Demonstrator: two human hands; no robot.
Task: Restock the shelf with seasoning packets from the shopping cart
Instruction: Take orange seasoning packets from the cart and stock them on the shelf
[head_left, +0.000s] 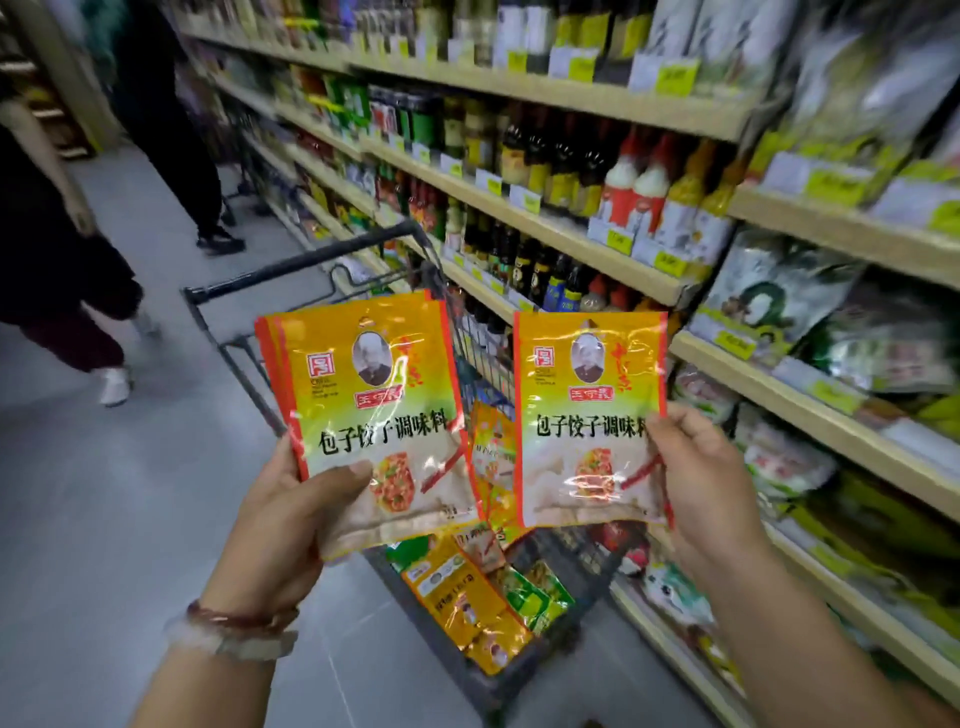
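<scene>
Left hand (291, 514): thumb pinching a small stack of seasoning packets (363, 410)
Right hand (696, 467): fingertips nipping single packet (589, 415)
Risk: glossy film may slip; stack may fan into shopping cart (311, 260)

red bead bracelet (236, 618), pale jade bangle (234, 644)

Glossy plastic film on both seasoning packets (374, 415) (589, 421), catching bright glare. Dark metal wire on the shopping cart (311, 260), matt. Pale wood-look shelf (571, 228) edges, smooth. Shiny bottles (550, 166); smooth, matt grey floor (104, 493).
</scene>
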